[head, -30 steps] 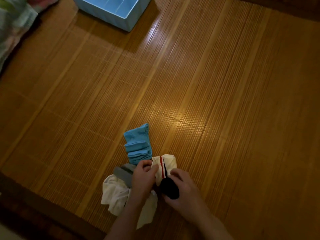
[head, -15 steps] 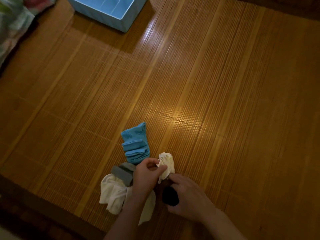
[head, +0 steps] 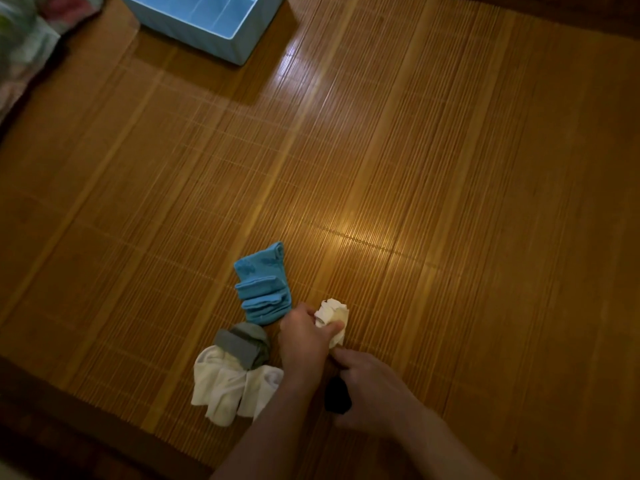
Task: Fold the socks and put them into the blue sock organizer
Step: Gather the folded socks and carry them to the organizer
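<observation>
At six o'clock on the bamboo mat (head: 450,202), a person's left hand (head: 304,337) pinches the bunched white sock (head: 332,315) while the right hand (head: 367,386) grips its dark toe (head: 337,400), a roll best kept tight before it goes to the blue sock organizer (head: 239,46) at eleven o'clock.

**Room surroundings: mat, cloth, light**

Bamboo mat (head: 450,168): slatted, honey-brown, stitched in bands, covering nearly the whole surface in view.
Glare patches (head: 349,230): one near the mat's middle, another toward its far edge. The light is dim elsewhere and the corners are dark.
Floral cloth (head: 24,46): pale with pink and green, bunched off the mat's far left corner.
Dark wooden board (head: 69,427): runs along the mat's near left edge.
Dark strip (head: 554,8): lies beyond the mat's far right edge.
</observation>
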Demonstrator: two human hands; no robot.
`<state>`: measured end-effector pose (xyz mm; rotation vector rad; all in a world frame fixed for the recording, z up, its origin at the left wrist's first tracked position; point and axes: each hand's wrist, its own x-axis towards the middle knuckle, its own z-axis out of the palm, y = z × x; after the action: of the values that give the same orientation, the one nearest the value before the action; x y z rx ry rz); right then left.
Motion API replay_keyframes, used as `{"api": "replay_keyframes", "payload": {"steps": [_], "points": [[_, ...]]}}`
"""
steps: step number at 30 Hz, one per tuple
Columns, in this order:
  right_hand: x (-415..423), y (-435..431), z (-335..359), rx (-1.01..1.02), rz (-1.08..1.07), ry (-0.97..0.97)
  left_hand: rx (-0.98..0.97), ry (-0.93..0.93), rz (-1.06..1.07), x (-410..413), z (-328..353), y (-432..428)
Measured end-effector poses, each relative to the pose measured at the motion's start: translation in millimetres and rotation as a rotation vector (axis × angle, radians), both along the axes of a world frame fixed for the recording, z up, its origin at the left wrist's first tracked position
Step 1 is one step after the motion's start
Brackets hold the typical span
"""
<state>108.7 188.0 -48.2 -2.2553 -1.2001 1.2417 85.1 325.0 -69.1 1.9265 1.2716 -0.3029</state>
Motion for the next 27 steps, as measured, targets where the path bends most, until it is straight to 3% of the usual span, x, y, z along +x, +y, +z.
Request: {"api": "replay_keyframes", "payload": {"steps": [10,14,22,27], "points": [[-9,8,0,-0.083,0.009,-0.056,0.051,0.068,-0.202,2,-2,2],[-7,3,2,-0.025,-0.039,0.003,0.073,0.063,-0.245,5,-5,-2],[-27,-37,1,0.034,-0.377,0.107,0.212,0.035,-0.279,-15,-11,-31],[-36,-53,9,-0.034,-0.760,0.150,0.216,-0.067,-0.276,-26,-1,-37]]}}
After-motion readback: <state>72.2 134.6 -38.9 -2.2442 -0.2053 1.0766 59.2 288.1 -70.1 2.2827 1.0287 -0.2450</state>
